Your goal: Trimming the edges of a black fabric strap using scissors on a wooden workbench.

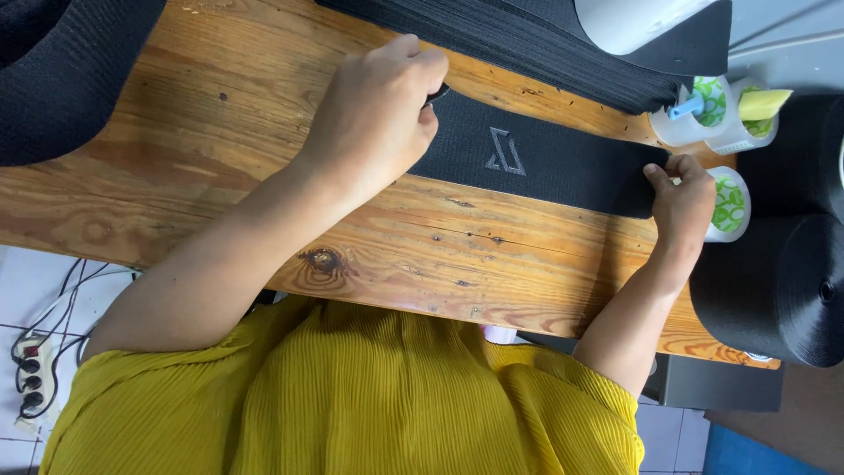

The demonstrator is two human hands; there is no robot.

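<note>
A flat black fabric strip (545, 163) with a pale angular mark lies across the wooden table (220, 123). My left hand (374, 119) is closed on the strip's left end, pinching it between fingers and thumb. At the opposite end, my right hand (679, 204) grips the edge of the strip with curled fingers. My arms reach out from a yellow ribbed garment (352, 396) at the bottom.
A thick stack of black strips (527, 44) lies at the table's far edge under a white cylinder (629, 19). White tape rolls with green print (716, 114) stand at the right, beside large black webbing rolls (778, 290). A power strip (31, 378) with cables lies on the floor at left.
</note>
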